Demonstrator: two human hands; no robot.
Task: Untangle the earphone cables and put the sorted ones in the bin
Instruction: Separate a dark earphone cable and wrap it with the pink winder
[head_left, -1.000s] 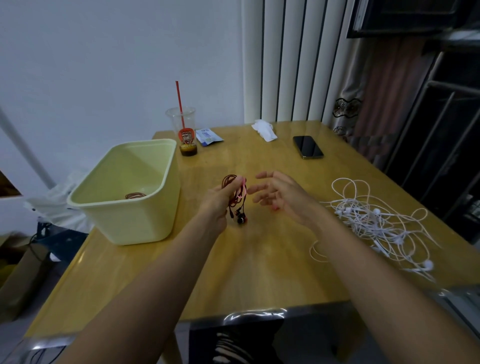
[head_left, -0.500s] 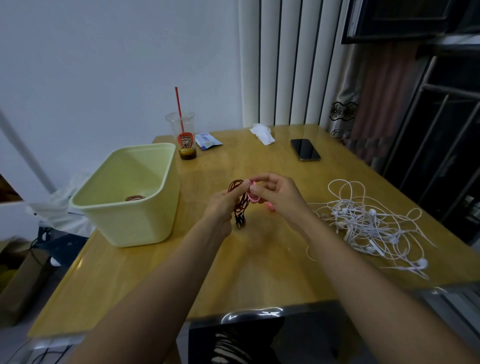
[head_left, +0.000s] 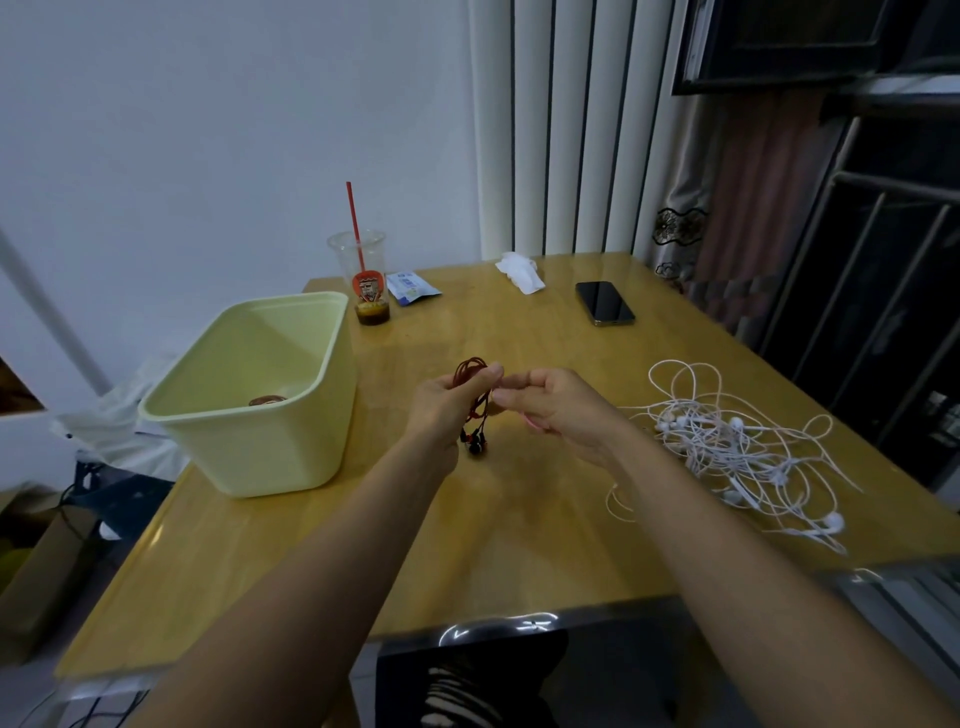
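Fingers (head_left: 491, 370) of left hand (head_left: 445, 406) and right hand (head_left: 563, 413) pinch red earphones (head_left: 476, 442); bin (head_left: 270, 460) holds coiled cable (head_left: 267, 400).

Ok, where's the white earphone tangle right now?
Head view: the white earphone tangle lies on the table at the right, just right of the right hand and nearer than the black phone.

On the table (head_left: 519, 530): cup (head_left: 363, 270), red straw (head_left: 355, 218), blue packet (head_left: 412, 285), perhaps a tissue (head_left: 520, 271), phone (head_left: 604, 303)
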